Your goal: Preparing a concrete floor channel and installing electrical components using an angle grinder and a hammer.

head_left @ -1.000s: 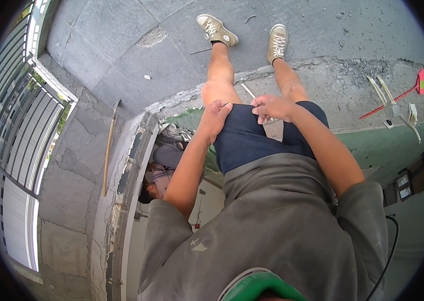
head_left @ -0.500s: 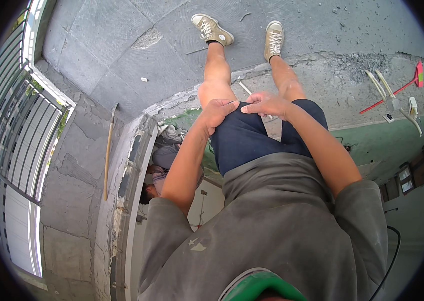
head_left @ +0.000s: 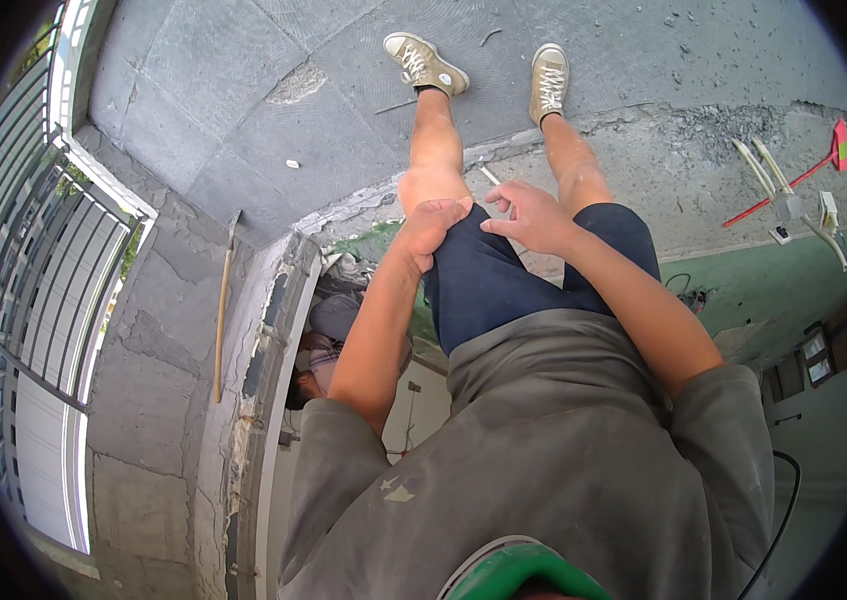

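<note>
My left hand (head_left: 432,228) is closed at the hem of the dark blue shorts (head_left: 488,288), thumb and fingers pinching the cloth above my knee. Just right of it, my right hand (head_left: 533,219) hovers over the same leg of the shorts. Its fingers are bent but apart, and I see nothing between them. Below the hem my bare legs run down to tan canvas shoes (head_left: 427,64), which stand on grey floor tiles (head_left: 198,100).
A long wooden-handled tool (head_left: 223,310) leans on the rough wall at left, beside a metal railing (head_left: 18,215). Another person (head_left: 328,335) is low beyond the broken wall edge. At right lie a red-handled tool (head_left: 811,173), pale conduits (head_left: 765,165) and a white fitting (head_left: 827,209).
My right hand has let go of the shorts' hem and moved slightly right, its fingers now parted. My left hand keeps its pinch on the hem.
</note>
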### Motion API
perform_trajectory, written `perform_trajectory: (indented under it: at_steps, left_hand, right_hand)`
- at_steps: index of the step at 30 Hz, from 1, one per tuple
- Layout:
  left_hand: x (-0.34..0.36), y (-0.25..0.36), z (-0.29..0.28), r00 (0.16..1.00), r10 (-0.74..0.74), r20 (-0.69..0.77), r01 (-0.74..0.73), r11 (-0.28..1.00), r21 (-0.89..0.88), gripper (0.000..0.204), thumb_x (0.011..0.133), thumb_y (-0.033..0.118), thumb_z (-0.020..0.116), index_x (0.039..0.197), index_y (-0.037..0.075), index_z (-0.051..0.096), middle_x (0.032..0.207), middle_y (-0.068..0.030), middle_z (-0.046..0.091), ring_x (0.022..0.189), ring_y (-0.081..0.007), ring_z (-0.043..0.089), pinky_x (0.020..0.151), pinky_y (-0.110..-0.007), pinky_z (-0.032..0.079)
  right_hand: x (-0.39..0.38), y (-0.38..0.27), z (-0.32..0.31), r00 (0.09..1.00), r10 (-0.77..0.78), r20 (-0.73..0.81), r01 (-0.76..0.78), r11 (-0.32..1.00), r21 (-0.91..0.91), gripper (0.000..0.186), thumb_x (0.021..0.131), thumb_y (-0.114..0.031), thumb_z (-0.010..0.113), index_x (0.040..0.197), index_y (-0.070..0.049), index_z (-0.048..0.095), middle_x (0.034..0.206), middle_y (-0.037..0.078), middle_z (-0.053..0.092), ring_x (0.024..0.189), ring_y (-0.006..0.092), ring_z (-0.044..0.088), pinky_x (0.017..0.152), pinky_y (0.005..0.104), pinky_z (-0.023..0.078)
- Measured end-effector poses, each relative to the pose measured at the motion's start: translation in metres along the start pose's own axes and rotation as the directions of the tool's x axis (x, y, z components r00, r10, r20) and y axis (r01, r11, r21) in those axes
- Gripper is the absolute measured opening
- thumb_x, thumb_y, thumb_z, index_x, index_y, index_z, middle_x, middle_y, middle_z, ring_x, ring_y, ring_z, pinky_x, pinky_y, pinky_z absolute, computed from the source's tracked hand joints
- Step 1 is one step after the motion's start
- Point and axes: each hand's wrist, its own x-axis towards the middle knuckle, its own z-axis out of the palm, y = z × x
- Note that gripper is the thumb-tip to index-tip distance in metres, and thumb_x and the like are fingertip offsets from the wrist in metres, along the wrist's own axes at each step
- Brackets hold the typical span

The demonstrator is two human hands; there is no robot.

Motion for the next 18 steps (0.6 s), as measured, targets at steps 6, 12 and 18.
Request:
perform_trajectory:
  at_steps: [6, 12, 18]
  left_hand:
    - [0.002, -0.005, 0.001, 1.000, 0.013, 0.007, -0.012, 0.997, -0.076, 0.020, 0.089, 0.022, 0.058, 0.089, 0.003, 0.063, 0.081, -0.0041, 0.065, 0.068, -0.0111, 0.061, 0.063, -0.025, 0.051]
    - [0.000, -0.009, 0.007, 0.997, 0.060, 0.041, -0.054, 0.991, -0.126, 0.017, 0.090, 0.021, 0.056, 0.091, 0.005, 0.063, 0.082, -0.0010, 0.063, 0.071, -0.0077, 0.058, 0.064, -0.022, 0.048]
    - [0.001, -0.012, 0.005, 0.998, 0.059, 0.011, -0.057, 0.989, -0.137, 0.020, 0.091, 0.024, 0.056, 0.093, 0.005, 0.062, 0.084, -0.0029, 0.065, 0.072, -0.0106, 0.061, 0.065, -0.025, 0.051]
  right_hand:
    - [-0.006, -0.002, 0.003, 0.933, 0.351, -0.081, -0.331, 0.923, 0.195, 0.015, 0.080, -0.015, 0.059, 0.089, -0.002, 0.061, 0.071, 0.009, 0.062, 0.064, 0.0189, 0.061, 0.061, 0.0316, 0.046]
    - [-0.021, -0.019, 0.014, 0.960, 0.249, -0.129, -0.202, 0.933, 0.299, 0.014, 0.078, -0.014, 0.062, 0.086, -0.002, 0.061, 0.073, 0.010, 0.064, 0.065, 0.0188, 0.063, 0.060, 0.0307, 0.048]
    - [-0.025, -0.029, 0.014, 0.948, 0.085, -0.305, -0.045, 0.990, 0.134, 0.014, 0.073, -0.012, 0.067, 0.081, -0.005, 0.059, 0.074, 0.010, 0.061, 0.066, 0.0236, 0.063, 0.060, 0.0333, 0.048]
